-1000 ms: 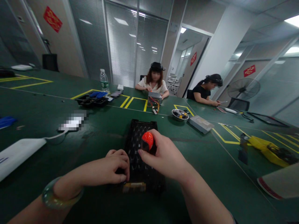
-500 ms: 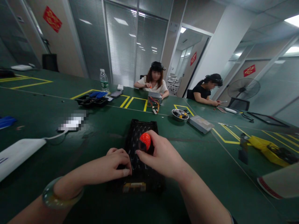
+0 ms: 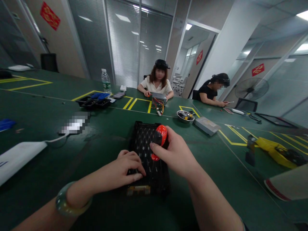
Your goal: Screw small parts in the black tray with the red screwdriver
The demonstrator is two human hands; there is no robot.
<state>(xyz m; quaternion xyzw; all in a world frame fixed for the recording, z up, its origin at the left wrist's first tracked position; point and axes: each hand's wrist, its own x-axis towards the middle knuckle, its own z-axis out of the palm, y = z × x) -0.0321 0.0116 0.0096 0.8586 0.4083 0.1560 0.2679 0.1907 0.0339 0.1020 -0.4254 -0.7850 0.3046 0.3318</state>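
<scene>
A black tray-like panel (image 3: 144, 141) with rows of small slots lies on the green table, a brownish-gold piece (image 3: 139, 190) at its near edge. My right hand (image 3: 178, 150) is wrapped round a red and black tool (image 3: 161, 134), held above the panel's right side; the tool's lower end is hard to make out. My left hand (image 3: 128, 168), with a bangle on the wrist, rests on the panel's left part, fingers curled and fingertips down on it. Whether anything small is under those fingertips is hidden.
Beyond the panel are a metal bowl (image 3: 185, 116) of small parts, a grey metal box (image 3: 207, 125) and a black tray (image 3: 92, 102). A white device (image 3: 21, 157) with a cable lies left, a cup (image 3: 288, 184) right. Two people sit across the table.
My right hand has moved right with the tool, which is now tilted and shows more of its black part. My left hand has shifted right, further over the panel.
</scene>
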